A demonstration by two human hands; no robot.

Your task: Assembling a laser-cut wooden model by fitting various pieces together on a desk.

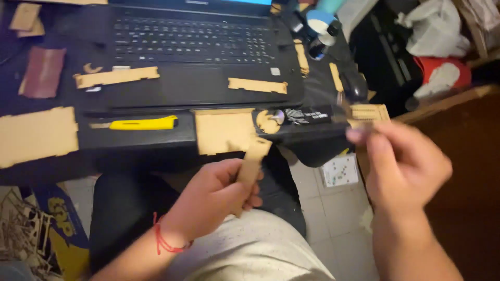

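The narrow wooden strip is pale tan, flat and thin, like laser-cut plywood; its long axis runs steeply, the upper end tilted right toward the tabletop edge. The left hand is clamped around its lower half, above the person's lap. The right hand, blurred, pinches a small notched wooden piece. On the tabletop lie a square wooden panel, a yellow utility knife and a laptop.
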